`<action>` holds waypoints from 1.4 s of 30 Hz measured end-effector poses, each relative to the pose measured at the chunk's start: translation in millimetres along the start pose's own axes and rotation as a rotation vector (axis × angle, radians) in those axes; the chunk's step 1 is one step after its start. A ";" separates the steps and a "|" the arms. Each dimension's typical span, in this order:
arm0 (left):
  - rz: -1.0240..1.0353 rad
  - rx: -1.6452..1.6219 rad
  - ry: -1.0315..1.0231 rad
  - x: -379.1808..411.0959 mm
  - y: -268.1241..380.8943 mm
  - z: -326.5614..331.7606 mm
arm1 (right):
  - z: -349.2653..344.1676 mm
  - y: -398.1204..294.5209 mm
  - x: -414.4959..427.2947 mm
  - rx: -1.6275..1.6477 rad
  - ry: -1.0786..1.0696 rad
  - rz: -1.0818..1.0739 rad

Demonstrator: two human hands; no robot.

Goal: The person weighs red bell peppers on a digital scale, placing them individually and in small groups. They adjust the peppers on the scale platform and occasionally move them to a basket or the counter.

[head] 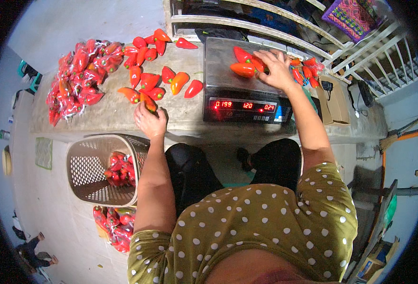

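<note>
My left hand (151, 120) has its fingers and thumb around a red-orange pepper (148, 103) near the front edge of the concrete counter (191, 117). Over the metal plate of a digital scale (219, 71), my right hand (274, 67) grasps a red pepper (258, 64), partly hidden by the fingers. Beside it on the plate lie an orange-red pepper (243, 70) and another red pepper (242, 54). The scale's display (242, 105) glows with red digits. Loose peppers (149, 81), mostly red, are spread between my left hand and the scale.
Bagged red peppers (83, 71) are heaped at the counter's left. Below stands a plastic basket (88, 170) with bagged peppers (122, 168) inside; more bags (116, 227) lie behind it. Right of the scale are more peppers (306, 71) and a cardboard box (333, 106). White railings (258, 25) border the back.
</note>
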State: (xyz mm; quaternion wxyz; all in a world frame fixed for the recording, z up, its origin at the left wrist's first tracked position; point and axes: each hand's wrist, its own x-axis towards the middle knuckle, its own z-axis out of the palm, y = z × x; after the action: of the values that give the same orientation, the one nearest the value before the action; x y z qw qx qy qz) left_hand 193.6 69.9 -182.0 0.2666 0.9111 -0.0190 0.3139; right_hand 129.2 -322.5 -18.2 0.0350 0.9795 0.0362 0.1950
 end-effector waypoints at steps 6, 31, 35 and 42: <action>-0.010 -0.013 -0.018 1.1 0.2 -0.4 | 14.7 -38.9 -4.1 -0.020 0.039 0.033; 0.007 0.005 -0.003 3.4 3.5 -3.4 | -21.0 7.9 -35.2 0.127 0.370 0.528; 0.009 0.003 -0.003 4.2 6.0 -6.4 | -18.1 5.7 -54.0 0.077 0.347 0.610; -0.012 0.004 -0.009 1.8 0.5 -4.5 | -13.6 -20.8 -57.9 0.071 0.227 0.500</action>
State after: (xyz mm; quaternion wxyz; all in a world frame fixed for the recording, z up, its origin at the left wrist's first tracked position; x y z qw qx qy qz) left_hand 192.4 71.9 -177.7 0.2667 0.9131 -0.0141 0.3082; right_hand 69.4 -305.9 -29.3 -0.0526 0.9305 -0.1962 0.3049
